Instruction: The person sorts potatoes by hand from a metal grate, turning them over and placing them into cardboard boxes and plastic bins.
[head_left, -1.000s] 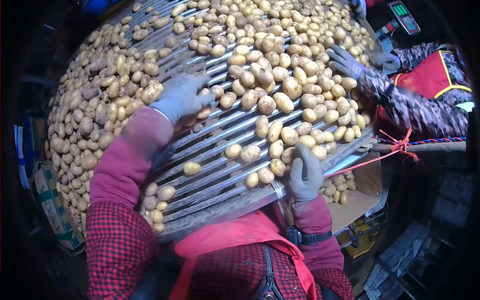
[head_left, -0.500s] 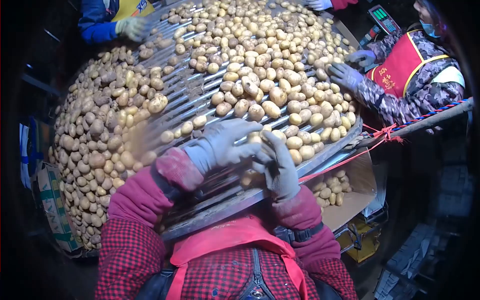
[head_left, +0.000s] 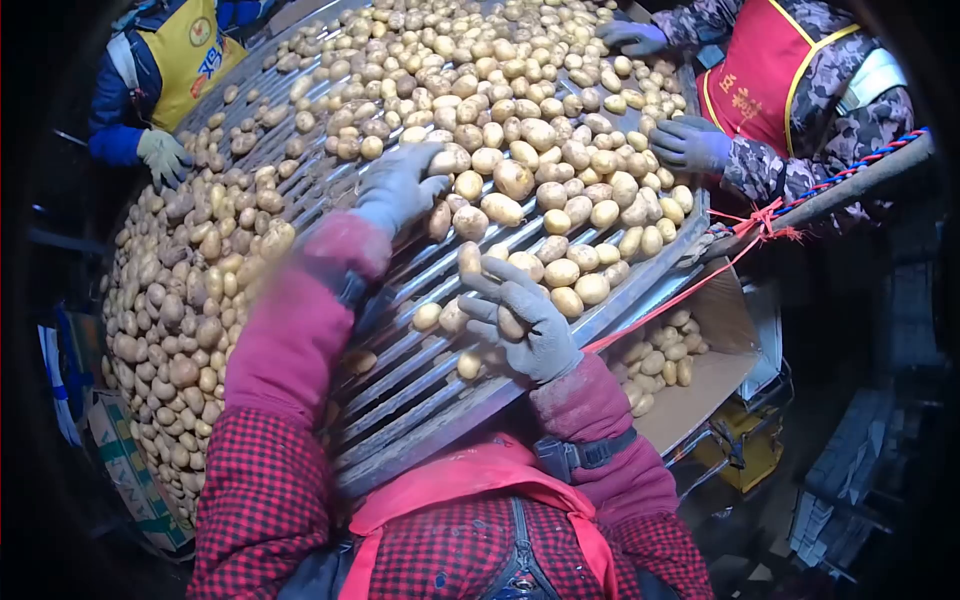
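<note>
Metal slats (head_left: 400, 388) run beneath your hands, so the potato (head_left: 511, 323) your right hand (head_left: 538, 328) cradles in curled fingers could roll over the near rim (head_left: 430, 435) if they slacken, though whether your left hand (head_left: 396, 188), beside the heaped potatoes (head_left: 513, 180), grips anything, I cannot tell.

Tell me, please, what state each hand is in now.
Left hand: open at the potatoes, palm hidden.
Right hand: holding a potato, fingers partly curled.

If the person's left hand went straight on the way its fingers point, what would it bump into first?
The left hand would probably meet the potatoes right beside its fingertips. Depth is unclear from this view, so it might pass just above them.
</note>
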